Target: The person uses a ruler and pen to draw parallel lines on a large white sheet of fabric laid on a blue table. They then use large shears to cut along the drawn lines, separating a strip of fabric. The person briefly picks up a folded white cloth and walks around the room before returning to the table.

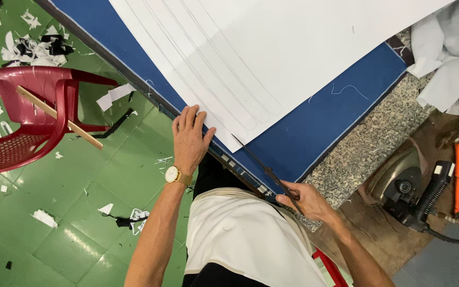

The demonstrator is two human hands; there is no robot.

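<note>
Left hand: the left hand [189, 139] lies flat, palm down, fingers spread and stretched toward 12 o'clock, pressing on the near corner of the white sheet [272, 53] at the table's edge; it clasps nothing. A gold wristwatch [173, 174] sits on its wrist.

Right hand: the right hand [306, 201], at about 4 o'clock from the left one, is closed around the handles of a pair of dark scissors [265, 171].

Scissors: the long blades run from the hand up toward 10 o'clock, the tip reaching the lower edge of the white sheet, just beside the left thumb. Whether the blades are parted I cannot tell; they look like one thin line.

White sheet: large and spread flat, it covers most of the table toward 12 o'clock. Faint pencilled long strips with rounded ends run across it toward the near edge.

Blue cloth: a blue cloth [314, 127] lies under the sheet, showing at 3 o'clock of the scissors' tip and along the table edge.

Table: speckled stone tabletop [367, 143], bare at the 3 o'clock side.

Iron: a dark flat iron [407, 188] rests at 3 o'clock from the right hand, on a lower brown surface.

Chair: a red plastic chair [27, 122] stands at 9 o'clock on the green floor [81, 212], a wooden stick [59, 118] across it, with scraps scattered about.
</note>
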